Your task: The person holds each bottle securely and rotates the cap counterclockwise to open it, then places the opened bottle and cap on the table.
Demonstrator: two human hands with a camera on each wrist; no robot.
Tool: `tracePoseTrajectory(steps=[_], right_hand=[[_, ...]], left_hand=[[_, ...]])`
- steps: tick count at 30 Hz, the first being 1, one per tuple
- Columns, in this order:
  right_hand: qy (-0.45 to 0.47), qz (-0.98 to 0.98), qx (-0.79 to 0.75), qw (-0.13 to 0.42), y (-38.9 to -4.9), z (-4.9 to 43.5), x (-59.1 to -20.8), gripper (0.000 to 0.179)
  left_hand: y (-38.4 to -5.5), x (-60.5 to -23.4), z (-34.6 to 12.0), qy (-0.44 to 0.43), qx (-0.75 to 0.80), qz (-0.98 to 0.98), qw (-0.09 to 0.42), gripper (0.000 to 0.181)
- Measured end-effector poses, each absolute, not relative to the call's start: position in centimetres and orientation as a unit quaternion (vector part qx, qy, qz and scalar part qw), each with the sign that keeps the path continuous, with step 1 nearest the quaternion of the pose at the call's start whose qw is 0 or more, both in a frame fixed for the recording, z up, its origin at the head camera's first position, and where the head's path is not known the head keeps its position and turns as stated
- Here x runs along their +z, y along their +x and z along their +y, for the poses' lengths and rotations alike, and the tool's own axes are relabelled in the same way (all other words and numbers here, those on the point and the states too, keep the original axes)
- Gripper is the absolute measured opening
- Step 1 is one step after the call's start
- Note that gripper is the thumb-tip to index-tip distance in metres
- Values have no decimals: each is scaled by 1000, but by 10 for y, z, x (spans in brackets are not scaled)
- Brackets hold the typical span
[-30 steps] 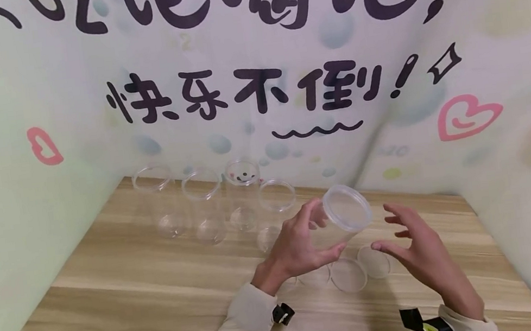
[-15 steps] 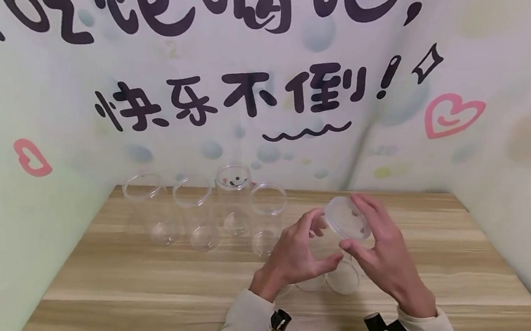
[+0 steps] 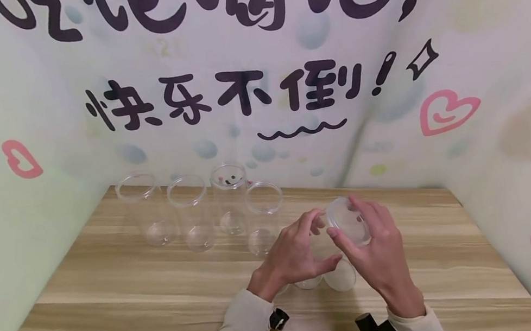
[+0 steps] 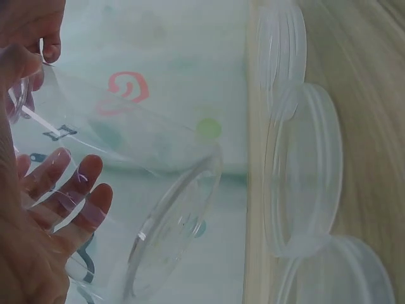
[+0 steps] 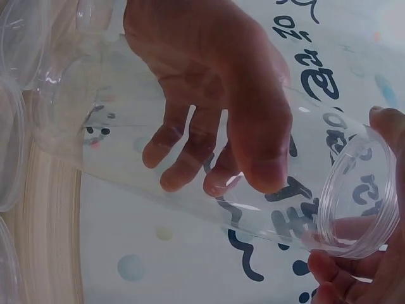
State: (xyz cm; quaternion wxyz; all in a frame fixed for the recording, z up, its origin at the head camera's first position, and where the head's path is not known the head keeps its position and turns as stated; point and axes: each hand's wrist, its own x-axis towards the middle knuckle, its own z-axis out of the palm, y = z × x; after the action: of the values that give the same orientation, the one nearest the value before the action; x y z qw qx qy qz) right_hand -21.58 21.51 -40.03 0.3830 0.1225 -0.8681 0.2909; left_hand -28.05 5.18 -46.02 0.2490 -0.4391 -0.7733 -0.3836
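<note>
A clear plastic cup (image 3: 321,244) is held tilted above the table, its mouth end up and to the right. My left hand (image 3: 292,255) grips its body, fingers on the far side and thumb on the near side. A clear round lid (image 3: 347,222) with a whitish rim covers the mouth. My right hand (image 3: 378,245) holds this lid by its edge, thumb on the near side and fingers at the far edge. In the right wrist view, the ridged lid edge (image 5: 327,202) lies between the right thumb and fingers. The cup's bottom (image 4: 171,234) shows in the left wrist view.
Several clear cups stand upright at the back left, among them a tall cup (image 3: 191,212) and a nearer cup (image 3: 262,215). Flat round lids (image 3: 340,276) lie on the wooden table (image 3: 115,313) below the hands. A printed wall (image 3: 212,40) rises behind.
My right hand has come in from the right, open at first, and taken hold of the lid's edge. My left hand keeps its grip on the cup. The head view has shifted slightly.
</note>
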Motion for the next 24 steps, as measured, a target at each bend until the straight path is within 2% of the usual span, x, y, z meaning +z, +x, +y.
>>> tracePoseTrajectory(steps=[7,24], right_hand=[[132,-872,280,380,-216,219,-398,59],[170,-857,316,369,-215,222,-396,63]], left_hand=[[-281,-458,51,-450,-390,-768,237,81],[-282,-455,45,-472,-433,-750,164,80]])
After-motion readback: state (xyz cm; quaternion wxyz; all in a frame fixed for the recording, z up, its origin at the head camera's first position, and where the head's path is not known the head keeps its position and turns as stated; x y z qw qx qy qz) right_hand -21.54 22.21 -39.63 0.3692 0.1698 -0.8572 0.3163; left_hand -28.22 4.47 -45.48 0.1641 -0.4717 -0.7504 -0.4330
